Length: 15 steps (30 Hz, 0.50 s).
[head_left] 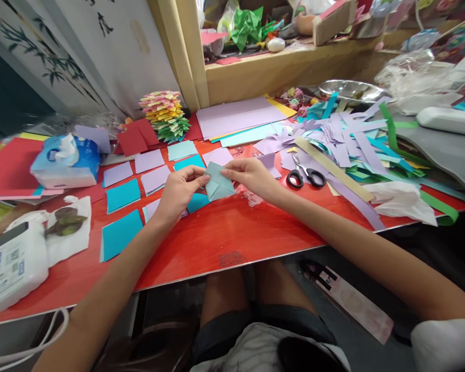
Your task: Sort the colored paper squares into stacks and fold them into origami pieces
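Note:
A pale blue-green sheet of folded paper [220, 187] is held up over the red table between both hands, with a folded flap showing on its face. My left hand [184, 188] pinches its left edge between thumb and fingers. On the upper right edge, my right hand [250, 175] has closed in a pinch too. Beneath and around the hands lie small stacks of cut squares: a blue stack [123, 195], a lilac stack [155, 179] and several more in rows. One blue square [198, 203] is partly hidden behind the held paper.
Black-handled scissors [306, 173] lie to the right, beside a heap of paper strips [344, 137]. A tissue pack [65, 161] and a white device [13, 268] stand on the left. Large lilac sheets [236, 114] and a layered paper tower [166, 116] are at the back.

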{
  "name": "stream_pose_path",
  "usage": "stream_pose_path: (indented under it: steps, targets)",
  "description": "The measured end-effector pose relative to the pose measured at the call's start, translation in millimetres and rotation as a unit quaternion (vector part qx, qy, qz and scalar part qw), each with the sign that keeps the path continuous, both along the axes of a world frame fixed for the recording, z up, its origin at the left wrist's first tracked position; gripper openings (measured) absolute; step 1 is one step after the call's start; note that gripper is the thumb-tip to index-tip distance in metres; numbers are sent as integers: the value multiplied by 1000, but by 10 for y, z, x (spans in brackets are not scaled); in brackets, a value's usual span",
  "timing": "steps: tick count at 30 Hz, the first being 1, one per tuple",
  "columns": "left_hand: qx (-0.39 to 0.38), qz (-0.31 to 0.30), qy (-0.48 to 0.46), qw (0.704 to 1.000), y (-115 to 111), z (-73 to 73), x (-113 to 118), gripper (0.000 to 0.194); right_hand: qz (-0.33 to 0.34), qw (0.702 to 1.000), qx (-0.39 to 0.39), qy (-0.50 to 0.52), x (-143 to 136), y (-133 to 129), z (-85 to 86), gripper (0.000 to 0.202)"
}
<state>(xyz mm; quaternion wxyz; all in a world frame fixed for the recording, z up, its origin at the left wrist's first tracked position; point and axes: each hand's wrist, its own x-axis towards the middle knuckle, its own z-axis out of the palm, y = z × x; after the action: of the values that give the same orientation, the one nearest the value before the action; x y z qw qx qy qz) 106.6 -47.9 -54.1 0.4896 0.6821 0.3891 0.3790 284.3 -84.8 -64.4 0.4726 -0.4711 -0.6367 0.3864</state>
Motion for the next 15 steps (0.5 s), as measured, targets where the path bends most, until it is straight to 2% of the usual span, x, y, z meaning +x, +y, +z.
stream_pose_path:
  steps: [6, 10, 15]
  targets:
    - [-17, 8, -28, 999, -1, 2, -17, 33, 29, 981, -98, 163, -22, -18, 36, 22]
    - [-35, 0, -64, 997, -9, 31, -23, 30, 33, 971, -77, 225, -16, -29, 43, 16]
    - [-29, -6, -70, 997, -20, 39, -23, 22, 31, 966, -74, 247, -27, -37, 40, 14]
